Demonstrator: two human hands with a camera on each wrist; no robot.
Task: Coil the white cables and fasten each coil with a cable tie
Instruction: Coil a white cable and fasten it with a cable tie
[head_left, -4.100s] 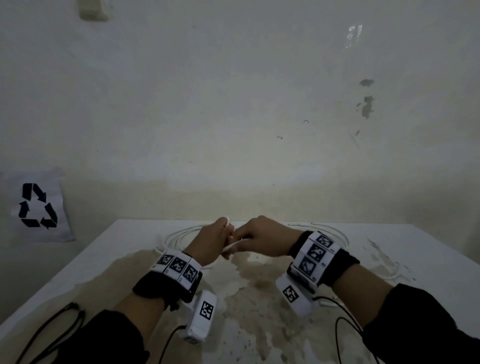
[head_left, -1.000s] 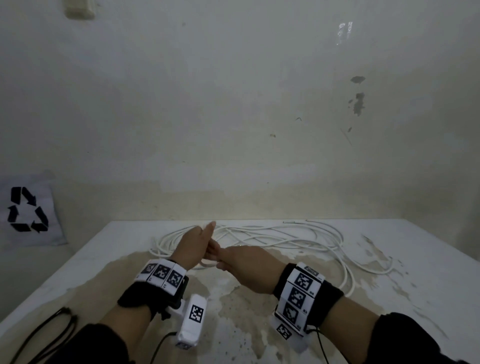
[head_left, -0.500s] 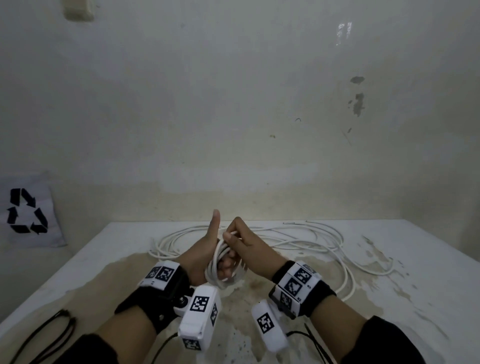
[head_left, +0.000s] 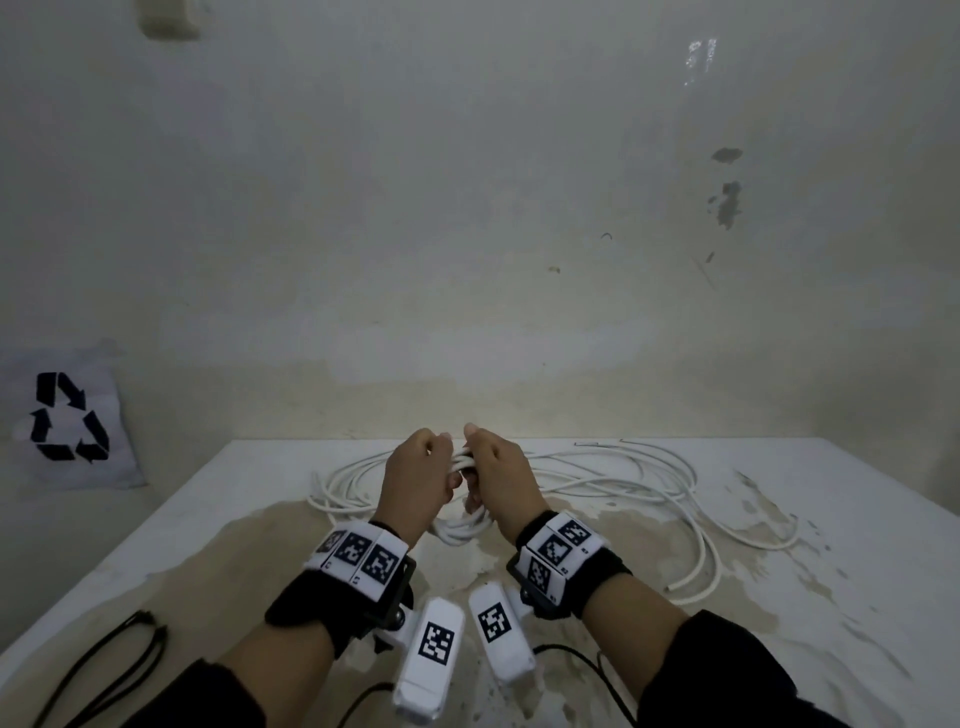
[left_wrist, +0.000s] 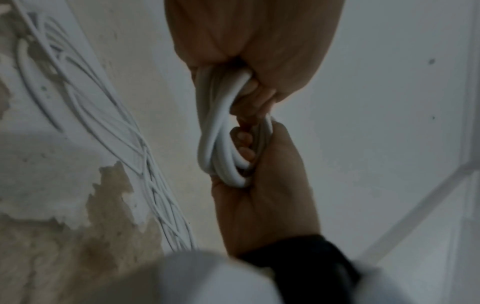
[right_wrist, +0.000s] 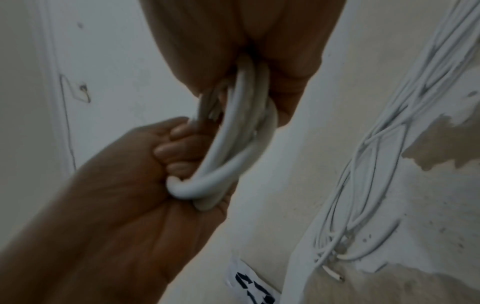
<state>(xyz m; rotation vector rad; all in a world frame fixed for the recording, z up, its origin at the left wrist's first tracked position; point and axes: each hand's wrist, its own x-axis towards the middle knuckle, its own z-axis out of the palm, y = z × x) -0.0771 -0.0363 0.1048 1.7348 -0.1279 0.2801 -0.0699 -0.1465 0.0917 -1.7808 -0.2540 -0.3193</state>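
Both hands are closed on one small coil (head_left: 464, 522) of white cable, held up just above the table (head_left: 857, 519) near its middle. The left hand (head_left: 415, 480) has its fingers (right_wrist: 179, 148) curled through the loops from the left, and the right hand (head_left: 498, 486) grips the same bundle from the right; the wrist views show several turns bunched together between the two fists. The coiling of this cable looks about done, so the step in hand is squeezing the loops tight and keeping them together. The next move calls for one hand to keep hold alone while the other fetches a tie; I cannot make out a tie in any view, though some black cords (head_left: 104, 670) lie at the near left edge. Behind the hands, further white cables (head_left: 649, 483) lie loose across the far right of the table, not yet coiled. Half a second ago the left thumb stood up and the right hand was pinching the loops from above; now both fists are clamped shut and the coil sits between them
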